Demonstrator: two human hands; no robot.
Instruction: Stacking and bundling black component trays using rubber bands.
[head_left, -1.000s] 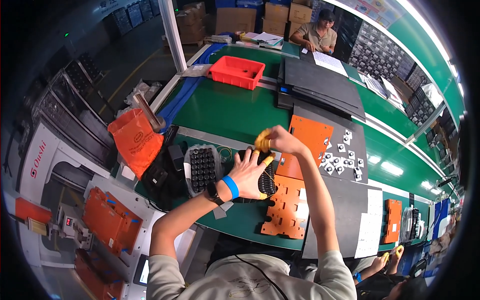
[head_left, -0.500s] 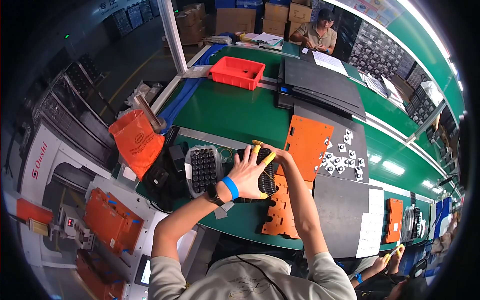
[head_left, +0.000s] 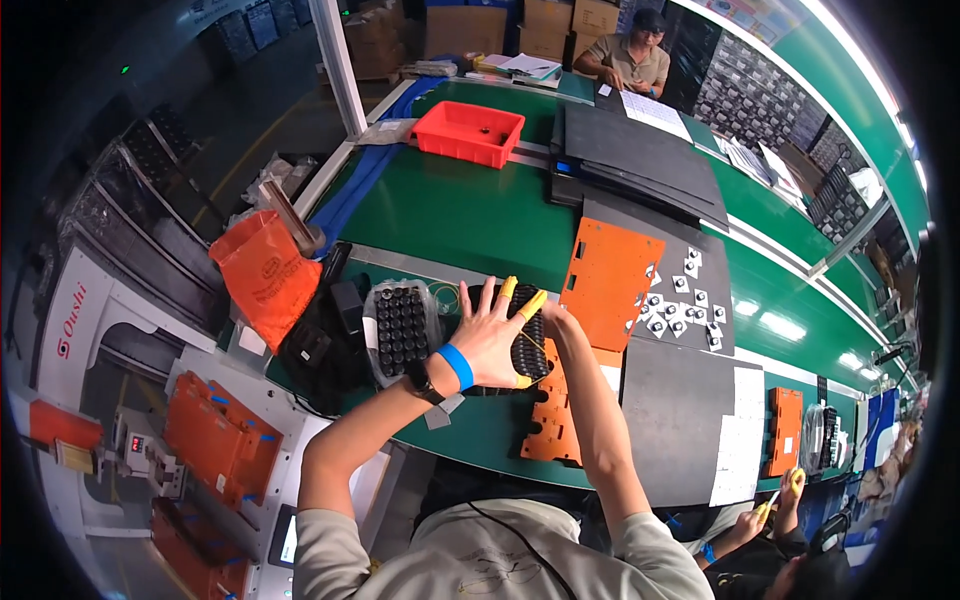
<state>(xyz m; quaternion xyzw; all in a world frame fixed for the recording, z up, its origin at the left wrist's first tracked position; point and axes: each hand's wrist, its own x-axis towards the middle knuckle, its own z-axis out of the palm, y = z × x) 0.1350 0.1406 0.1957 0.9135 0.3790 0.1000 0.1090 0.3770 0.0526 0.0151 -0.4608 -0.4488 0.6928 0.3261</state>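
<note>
A black ribbed tray (head_left: 530,350) lies near the front edge of the green bench. My left hand (head_left: 485,345) spans it with fingers spread, gripping it between the thumb at the near side and fingertips at the far side. Yellow finger cots cover some of its tips. A thin yellow band (head_left: 541,352), apparently rubber, stretches across the tray beside this hand. My right hand (head_left: 556,322) is at the tray's right far corner, its fingers hidden behind the tray and my left fingers. Left of the tray stands a clear plastic tray (head_left: 430,312) holding rows of round black parts.
Orange perforated panels (head_left: 612,280) lie to the right, beside black mats (head_left: 675,430) with small white-based parts (head_left: 682,315). A red bin (head_left: 440,142) stands farther back. An orange bag (head_left: 265,275) hangs at left. One person sits opposite; another person's hands (head_left: 775,505) work at lower right.
My right hand has moved down along the tray's right end, and its fingertips have gone out of sight. My left hand keeps its spread grip. The whole view has shifted slightly.
</note>
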